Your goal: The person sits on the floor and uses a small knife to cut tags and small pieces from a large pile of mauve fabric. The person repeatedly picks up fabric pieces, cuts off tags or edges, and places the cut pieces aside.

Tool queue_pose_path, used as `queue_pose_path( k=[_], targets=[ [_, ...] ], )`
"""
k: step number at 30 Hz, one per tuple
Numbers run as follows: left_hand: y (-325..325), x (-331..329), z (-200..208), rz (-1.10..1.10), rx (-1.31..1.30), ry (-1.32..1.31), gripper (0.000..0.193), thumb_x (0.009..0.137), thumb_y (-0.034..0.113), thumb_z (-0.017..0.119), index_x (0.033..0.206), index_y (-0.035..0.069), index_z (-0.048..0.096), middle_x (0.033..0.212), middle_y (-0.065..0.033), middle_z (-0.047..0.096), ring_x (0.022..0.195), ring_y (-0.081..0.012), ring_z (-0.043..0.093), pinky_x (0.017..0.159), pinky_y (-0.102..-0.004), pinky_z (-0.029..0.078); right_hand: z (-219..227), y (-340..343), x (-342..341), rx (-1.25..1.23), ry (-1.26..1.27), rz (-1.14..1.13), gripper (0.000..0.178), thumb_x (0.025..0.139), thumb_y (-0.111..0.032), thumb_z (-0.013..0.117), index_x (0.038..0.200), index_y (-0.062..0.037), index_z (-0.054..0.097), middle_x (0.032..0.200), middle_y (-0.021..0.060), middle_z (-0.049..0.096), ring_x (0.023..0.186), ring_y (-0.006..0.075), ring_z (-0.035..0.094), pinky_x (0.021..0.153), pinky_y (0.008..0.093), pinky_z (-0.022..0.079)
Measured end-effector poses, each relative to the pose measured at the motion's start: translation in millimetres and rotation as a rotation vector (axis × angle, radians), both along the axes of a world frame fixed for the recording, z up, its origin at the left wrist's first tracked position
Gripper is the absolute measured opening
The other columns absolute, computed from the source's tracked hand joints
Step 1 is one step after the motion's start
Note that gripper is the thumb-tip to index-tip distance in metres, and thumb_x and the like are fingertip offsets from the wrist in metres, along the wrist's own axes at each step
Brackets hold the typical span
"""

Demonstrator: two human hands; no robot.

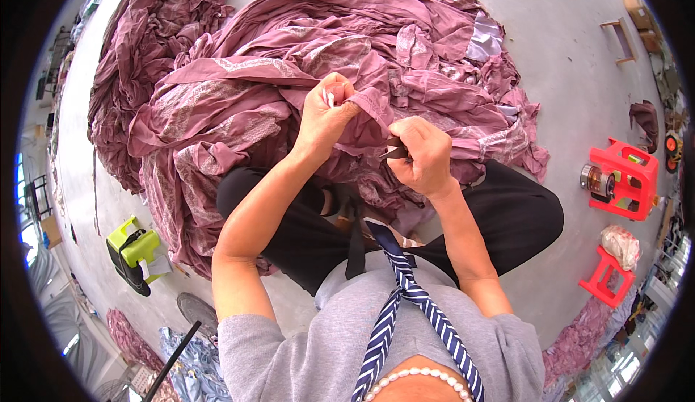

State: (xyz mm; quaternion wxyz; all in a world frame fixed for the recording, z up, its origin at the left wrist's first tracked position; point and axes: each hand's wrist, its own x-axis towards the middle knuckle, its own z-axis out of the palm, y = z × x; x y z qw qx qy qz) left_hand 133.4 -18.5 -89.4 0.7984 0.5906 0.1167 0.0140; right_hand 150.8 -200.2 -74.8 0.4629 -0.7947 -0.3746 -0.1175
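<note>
A large heap of dusty-pink patterned fabric [239, 105] lies on the floor before me and reaches over my legs. Its folded edge is pinched between the thumb and fingers of my left hand [327, 119], which is raised above the heap. Close by on the right, my right hand [423, 154] is closed around small dark thread snips [394, 150]. Their two pointed blades stand apart and face left, near the held edge. The handle is hidden in my palm. A small white piece [329, 98], perhaps a label, shows at my left fingers.
Two red plastic stools stand at the right; the farther one [622, 177] holds a clear round container [596, 180], the nearer [607, 279] a white plastic bag [620, 246]. To the left is a green stool [137, 245] with a black item. Blue fabric [192, 366] lies at lower left.
</note>
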Motion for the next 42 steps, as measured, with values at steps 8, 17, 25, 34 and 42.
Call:
queue_pose_path(
  k=[8,17,25,34,42],
  targets=[
    [-12.6,3.5,26.6,0.006,-0.373,0.233,0.013,0.085,0.013,0.063,0.094,0.007,0.055,0.073,0.0031,0.056,0.059,-0.0016,0.054,0.048,-0.0156,0.043,3.1,1.0,2.2,-0.127,-0.119,0.016,0.027,0.068,-0.019,0.066,0.089,-0.0050,0.058,0.075,0.0083,0.058,0.067,0.0266,0.058,0.059,0.0352,0.047],
    [-4.5,-1.4,7.2,-0.075,-0.528,0.208,0.018,0.084,0.013,0.061,0.100,0.007,0.053,0.074,0.0029,0.057,0.055,-0.0023,0.055,0.045,-0.0153,0.045,16.4,-1.4,-6.4,0.155,0.476,-0.194,0.022,0.085,-0.017,0.063,0.095,-0.0010,0.053,0.076,0.0105,0.062,0.065,0.0145,0.061,0.058,0.0267,0.048],
    [-6.6,-3.0,9.7,-0.097,-0.495,0.186,0.016,0.084,0.014,0.060,0.097,0.009,0.051,0.067,0.0038,0.053,0.045,-0.0011,0.047,0.038,-0.0148,0.037,18.2,12.8,-3.7,0.141,0.456,-0.191,0.020,0.085,-0.013,0.065,0.096,0.0003,0.054,0.079,0.0069,0.062,0.071,0.0098,0.058,0.066,0.0225,0.047],
    [-7.1,-5.4,14.2,-0.155,-0.437,0.183,0.019,0.084,0.019,0.063,0.095,0.010,0.050,0.060,0.0052,0.049,0.039,-0.0004,0.039,0.033,-0.0150,0.030,12.7,17.3,-0.8,0.136,0.401,-0.229,0.020,0.083,-0.017,0.066,0.090,-0.0017,0.054,0.070,0.0100,0.062,0.061,0.0187,0.063,0.053,0.0271,0.047],
    [-7.5,-3.8,13.5,-0.073,-0.420,0.199,0.014,0.084,0.015,0.062,0.092,0.010,0.053,0.060,0.0065,0.049,0.038,0.0010,0.037,0.033,-0.0143,0.027,18.0,6.5,-10.4,0.255,0.527,-0.156,0.045,0.072,-0.017,0.078,0.105,-0.0029,0.050,0.089,0.0004,0.055,0.070,0.0035,0.045,0.062,0.0166,0.039]
  ],
)
